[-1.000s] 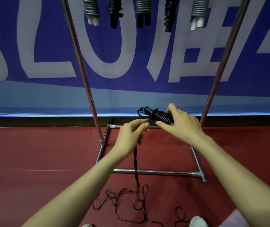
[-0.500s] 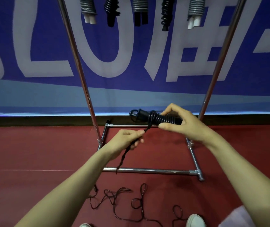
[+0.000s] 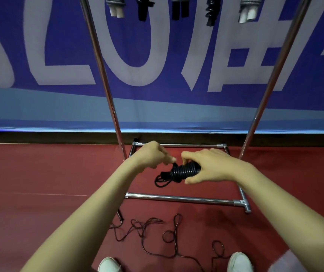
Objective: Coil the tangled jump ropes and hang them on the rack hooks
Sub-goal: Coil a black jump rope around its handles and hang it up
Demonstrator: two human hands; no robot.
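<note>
Gripping the coiled black jump rope (image 3: 184,171) in the right hand (image 3: 214,166) over the rack base (image 3: 178,199), with the left hand (image 3: 151,156) pinching its loose end (image 3: 174,164), pull that end snug under the last turns to keep the wraps from unwinding on the hooks.

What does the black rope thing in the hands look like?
The black jump rope is a shiny, plastic-looking cord wound in tight rings into a short bundle. It lies roughly sideways in the air above the red floor. Loose loops stick out at its lower left end. The right hand holds its right end, and the left hand pinches the cord at its top left.
</note>
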